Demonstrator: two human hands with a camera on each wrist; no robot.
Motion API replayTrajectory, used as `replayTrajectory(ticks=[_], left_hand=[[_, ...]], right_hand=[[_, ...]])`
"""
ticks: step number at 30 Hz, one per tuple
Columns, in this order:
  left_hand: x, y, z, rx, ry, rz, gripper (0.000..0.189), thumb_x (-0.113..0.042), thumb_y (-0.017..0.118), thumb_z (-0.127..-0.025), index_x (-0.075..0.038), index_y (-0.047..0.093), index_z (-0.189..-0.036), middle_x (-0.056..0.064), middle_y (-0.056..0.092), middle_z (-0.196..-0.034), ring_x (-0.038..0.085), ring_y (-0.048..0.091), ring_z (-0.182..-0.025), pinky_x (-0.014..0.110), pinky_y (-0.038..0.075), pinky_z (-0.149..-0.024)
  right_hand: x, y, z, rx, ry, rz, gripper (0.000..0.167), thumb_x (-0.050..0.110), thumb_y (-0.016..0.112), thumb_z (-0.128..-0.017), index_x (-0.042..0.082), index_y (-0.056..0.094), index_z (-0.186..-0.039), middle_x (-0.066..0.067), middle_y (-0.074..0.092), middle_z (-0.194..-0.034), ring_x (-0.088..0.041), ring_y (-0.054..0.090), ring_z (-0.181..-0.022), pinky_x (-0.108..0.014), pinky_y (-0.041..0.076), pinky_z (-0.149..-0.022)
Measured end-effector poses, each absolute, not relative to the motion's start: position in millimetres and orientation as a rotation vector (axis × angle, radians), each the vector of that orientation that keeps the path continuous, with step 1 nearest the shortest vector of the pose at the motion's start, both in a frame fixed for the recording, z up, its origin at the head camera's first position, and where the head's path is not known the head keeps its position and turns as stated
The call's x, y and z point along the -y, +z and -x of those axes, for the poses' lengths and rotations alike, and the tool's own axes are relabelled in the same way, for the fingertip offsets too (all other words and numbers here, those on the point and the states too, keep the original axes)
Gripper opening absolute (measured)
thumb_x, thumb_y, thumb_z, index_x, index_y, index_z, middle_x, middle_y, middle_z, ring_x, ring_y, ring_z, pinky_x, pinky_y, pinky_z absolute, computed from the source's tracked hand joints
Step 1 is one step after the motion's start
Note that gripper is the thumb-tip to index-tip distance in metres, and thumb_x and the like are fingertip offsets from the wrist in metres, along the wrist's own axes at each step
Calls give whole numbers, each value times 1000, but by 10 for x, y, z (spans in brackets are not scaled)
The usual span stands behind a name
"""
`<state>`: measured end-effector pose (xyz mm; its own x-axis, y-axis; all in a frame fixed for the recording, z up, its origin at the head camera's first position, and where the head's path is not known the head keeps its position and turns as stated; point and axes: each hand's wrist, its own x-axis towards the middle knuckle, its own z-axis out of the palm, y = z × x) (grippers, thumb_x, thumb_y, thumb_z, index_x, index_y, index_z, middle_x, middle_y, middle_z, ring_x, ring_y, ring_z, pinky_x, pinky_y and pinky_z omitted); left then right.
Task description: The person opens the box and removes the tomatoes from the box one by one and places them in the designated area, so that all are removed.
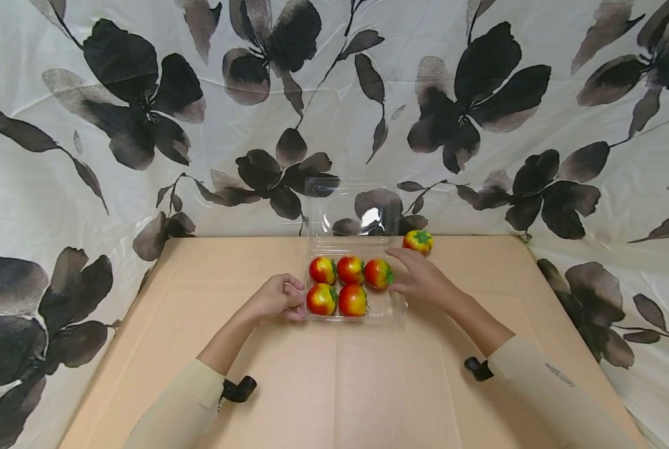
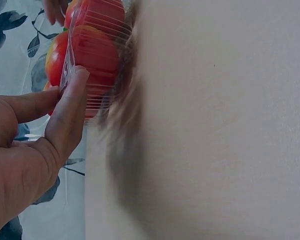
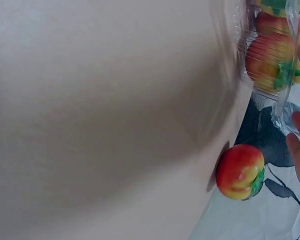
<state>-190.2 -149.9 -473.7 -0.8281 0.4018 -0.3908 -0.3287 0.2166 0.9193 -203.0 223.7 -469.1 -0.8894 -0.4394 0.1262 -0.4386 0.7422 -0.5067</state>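
Observation:
A clear plastic clamshell box (image 1: 387, 310) lies on the table with its lid (image 1: 356, 209) raised at the back. In it sit red-and-yellow fruits with green leafy tops, like persimmons: three in the back row and two in the front row. My left hand (image 1: 280, 298) pinches the box's left rim between thumb and fingers, seen close in the left wrist view. My right hand (image 1: 424, 277) is at the box's right side, beside the back right persimmon (image 1: 378, 274), with its fingers apart and relaxed. Another persimmon (image 1: 418, 241) rests behind that hand, outside the box.
The table (image 1: 334, 386) has a light brown covering, and its back edge meets a white cloth (image 1: 379, 125) with dark flowers. The raised lid stands against this cloth. Each sleeve carries a black wrist camera (image 1: 239, 390).

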Motion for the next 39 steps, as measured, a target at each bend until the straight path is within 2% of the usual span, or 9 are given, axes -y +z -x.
replayTrajectory(ticks=[10,15,25,31,39], left_hand=[[1495,-4735,1895,-1934,1667,-64,30,10,61,-97,11,44,-122,17,66,-85,23,73,-70,46,66,-74],[1505,-4738,1887,-1933,1669,-74,30,10,60,-97,12,43,-122,16,67,-83,23,73,-70,48,66,-76],[1505,-4760,1909,-1935,1662,-87,31,9,61,-97,12,43,-122,16,68,-83,22,72,-69,45,66,-75],[1503,-4738,1898,-1926,1666,-87,31,9,61,-97,12,43,-122,15,69,-82,22,72,-68,43,67,-73],[1503,-4738,1898,-1927,1665,-83,30,9,61,-97,12,43,-121,16,69,-82,22,73,-68,44,67,-73]], right_hand=[[-2080,-4725,2151,-2959,-604,811,82,31,92,-79,8,53,-148,-17,53,-150,-39,47,-140,-58,41,-119],[-1994,-4733,2175,-2945,-586,797,83,28,93,-77,9,53,-148,-15,52,-145,-37,49,-136,-55,44,-118],[-1939,-4794,2194,-3001,-548,787,77,25,95,-75,9,57,-140,-14,55,-135,-37,53,-126,-53,48,-113],[-1948,-4808,2197,-3012,-515,837,75,27,95,-75,7,56,-137,-16,55,-139,-38,53,-129,-58,45,-114],[-1963,-4772,2163,-2945,-598,768,74,25,91,-79,9,53,-141,-17,53,-148,-39,47,-141,-59,42,-119]])
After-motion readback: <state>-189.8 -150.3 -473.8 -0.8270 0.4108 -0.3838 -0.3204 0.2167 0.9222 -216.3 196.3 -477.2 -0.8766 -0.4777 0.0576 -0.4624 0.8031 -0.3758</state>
